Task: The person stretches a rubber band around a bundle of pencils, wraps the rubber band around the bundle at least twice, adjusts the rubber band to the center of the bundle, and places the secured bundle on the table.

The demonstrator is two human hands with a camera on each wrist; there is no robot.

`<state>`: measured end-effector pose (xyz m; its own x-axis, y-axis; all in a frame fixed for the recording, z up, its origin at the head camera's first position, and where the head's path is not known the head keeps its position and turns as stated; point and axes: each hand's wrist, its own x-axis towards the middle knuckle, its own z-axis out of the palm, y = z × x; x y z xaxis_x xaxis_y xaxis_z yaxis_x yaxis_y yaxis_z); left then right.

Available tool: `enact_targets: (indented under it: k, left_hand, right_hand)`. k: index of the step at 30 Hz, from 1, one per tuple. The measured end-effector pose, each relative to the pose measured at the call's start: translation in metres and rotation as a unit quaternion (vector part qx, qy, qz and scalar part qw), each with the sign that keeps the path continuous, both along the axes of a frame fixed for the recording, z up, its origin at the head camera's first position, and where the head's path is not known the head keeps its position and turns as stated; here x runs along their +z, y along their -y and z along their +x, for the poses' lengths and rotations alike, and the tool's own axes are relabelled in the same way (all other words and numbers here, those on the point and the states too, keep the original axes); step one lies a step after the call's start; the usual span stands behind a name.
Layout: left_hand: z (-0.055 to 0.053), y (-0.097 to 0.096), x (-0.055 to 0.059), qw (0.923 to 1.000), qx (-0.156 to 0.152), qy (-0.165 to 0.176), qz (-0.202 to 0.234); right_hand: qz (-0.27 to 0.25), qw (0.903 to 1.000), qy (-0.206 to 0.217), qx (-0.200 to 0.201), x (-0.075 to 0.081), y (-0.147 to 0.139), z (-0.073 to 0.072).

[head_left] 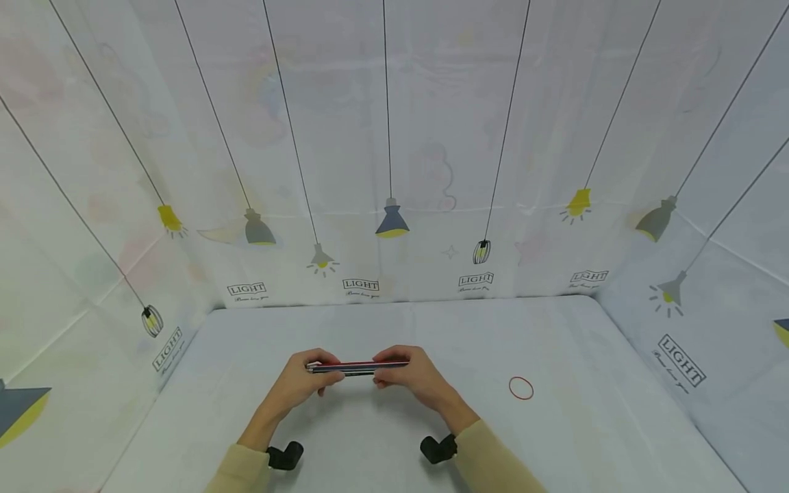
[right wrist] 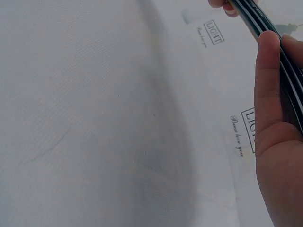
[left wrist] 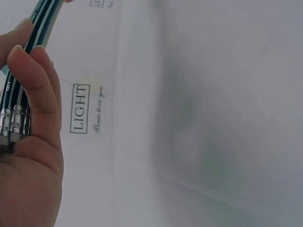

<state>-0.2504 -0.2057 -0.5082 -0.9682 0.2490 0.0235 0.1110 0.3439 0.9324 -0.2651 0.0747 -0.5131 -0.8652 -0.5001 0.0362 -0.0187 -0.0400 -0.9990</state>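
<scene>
Pencils [head_left: 359,368] | left fingers [left wrist: 35,85] grip near eraser ends [left wrist: 18,122] | right fingers [right wrist: 268,80] grip other end

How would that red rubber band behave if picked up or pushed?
The red rubber band would probably feel very light, being so thin. Its slender loop would likely flop when lifted; lying flat, it seems unlikely to roll if pushed.

Two hands: one left hand [head_left: 302,383], one right hand [head_left: 419,383]. Between them, at least three pencils [head_left: 357,368]; fingers hide exact count. One red loop [head_left: 521,399], right of right hand. Two black wrist devices [head_left: 285,456], one behind each hand. Two sleeves [head_left: 493,462], one behind each hand. One surface [head_left: 401,329] under both. Beyond and either side of hands: eleven printed lamps [head_left: 392,220], two cut off; six LIGHT labels [head_left: 360,285].
</scene>
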Motion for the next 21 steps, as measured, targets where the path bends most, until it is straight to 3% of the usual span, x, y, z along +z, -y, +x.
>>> enact_targets:
  k: [9,21]
  left_hand:
    - [0.001,-0.005,0.004,0.9999,-0.006,-0.007,0.015]
    - [0.004,-0.021,0.012,0.9994,0.003,-0.017,0.032]
  right_hand:
    - [-0.024,0.9997,0.006,-0.004,0.002,-0.006,0.001]
    - [-0.018,0.9994,-0.014,-0.025,0.005,-0.008,0.002]
